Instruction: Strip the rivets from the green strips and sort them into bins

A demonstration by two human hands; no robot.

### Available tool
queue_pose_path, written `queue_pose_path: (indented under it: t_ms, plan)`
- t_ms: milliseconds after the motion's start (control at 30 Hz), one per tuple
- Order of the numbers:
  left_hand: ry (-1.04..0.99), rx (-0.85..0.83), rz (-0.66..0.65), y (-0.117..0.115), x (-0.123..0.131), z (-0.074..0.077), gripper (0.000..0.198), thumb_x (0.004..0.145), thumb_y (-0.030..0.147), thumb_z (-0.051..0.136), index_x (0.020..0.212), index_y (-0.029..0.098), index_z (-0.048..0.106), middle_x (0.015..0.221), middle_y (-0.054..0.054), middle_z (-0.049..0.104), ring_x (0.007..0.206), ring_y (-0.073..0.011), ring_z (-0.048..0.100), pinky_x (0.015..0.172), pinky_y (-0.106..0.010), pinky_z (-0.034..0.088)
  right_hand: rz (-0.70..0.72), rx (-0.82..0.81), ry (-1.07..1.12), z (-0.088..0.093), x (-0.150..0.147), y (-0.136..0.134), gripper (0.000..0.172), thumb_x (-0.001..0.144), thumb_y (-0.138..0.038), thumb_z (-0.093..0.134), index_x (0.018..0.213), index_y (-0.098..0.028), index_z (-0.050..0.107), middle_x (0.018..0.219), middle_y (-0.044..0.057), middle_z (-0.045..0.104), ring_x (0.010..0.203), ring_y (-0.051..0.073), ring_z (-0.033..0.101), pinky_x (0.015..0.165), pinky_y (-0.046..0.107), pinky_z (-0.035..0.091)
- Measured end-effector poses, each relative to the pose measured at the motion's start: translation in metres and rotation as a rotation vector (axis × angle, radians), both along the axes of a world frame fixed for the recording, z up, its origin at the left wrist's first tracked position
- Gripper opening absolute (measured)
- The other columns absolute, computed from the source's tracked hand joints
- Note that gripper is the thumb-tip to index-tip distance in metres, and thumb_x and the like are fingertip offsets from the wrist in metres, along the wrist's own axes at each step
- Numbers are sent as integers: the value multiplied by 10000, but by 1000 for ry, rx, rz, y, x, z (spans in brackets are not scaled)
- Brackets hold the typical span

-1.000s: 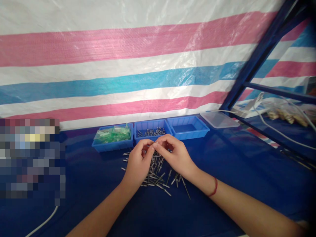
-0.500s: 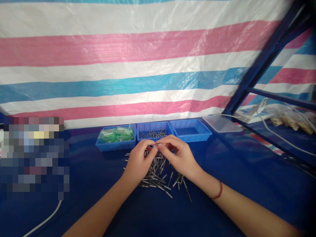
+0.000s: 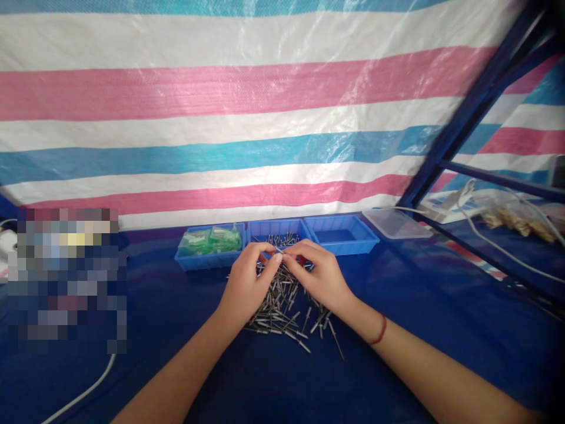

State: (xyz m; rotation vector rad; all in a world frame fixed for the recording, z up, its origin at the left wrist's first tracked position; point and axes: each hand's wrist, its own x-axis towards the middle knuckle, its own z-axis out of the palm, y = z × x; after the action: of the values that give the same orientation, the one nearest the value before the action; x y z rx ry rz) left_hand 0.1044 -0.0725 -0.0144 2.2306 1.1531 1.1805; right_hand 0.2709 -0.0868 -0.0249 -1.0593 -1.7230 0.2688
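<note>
While the left hand (image 3: pixel 247 288) and right hand (image 3: pixel 320 277) meet over the rivet pile (image 3: pixel 282 312), fingertips jointly pinch one small rivet (image 3: pixel 279 249)

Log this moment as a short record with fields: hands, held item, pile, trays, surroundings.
hands: left hand and right hand meet fingertip to fingertip above the pile
held item: one thin metal pin pinched between both hands
pile: loose grey metal pins on the dark blue table cover
trays: three blue plastic trays; left holds green plastic pieces, middle holds pins, right shows nothing inside
surroundings: striped tarp behind; clear plastic lid at right
</note>
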Motion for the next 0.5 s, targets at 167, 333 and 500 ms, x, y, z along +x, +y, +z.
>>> queue_pose_path:
  t_ms: [167, 333, 500]
  plan:
    - [116, -10, -18, 3, -4, 2, 185, 919, 260, 455, 1066, 186, 538, 978, -45, 625, 769, -147, 583, 759, -295, 463, -337, 106, -331, -1, 7, 23, 187, 890, -299, 545, 895, -183, 692, 804, 62, 661, 783, 210, 563, 720, 350, 387]
    - [493, 6, -180, -2, -11, 10, 195, 821, 128, 478, 937, 201, 617, 890, -29, 616, 857, -188, 571, 791, -310, 436, -386, 61, -458, -5, 13, 23, 192, 882, -297, 545, 910, -179, 694, 803, 61, 660, 796, 222, 556, 718, 343, 364]
    - [684, 16, -257, -9, -12, 12, 185, 809, 202, 534, 923, 254, 670, 887, -17, 599, 850, -195, 558, 752, -312, 403, -272, 30, -373, -3, 17, 8, 160, 872, -228, 526, 872, -184, 680, 768, 39, 648, 753, 198, 540, 727, 331, 376]
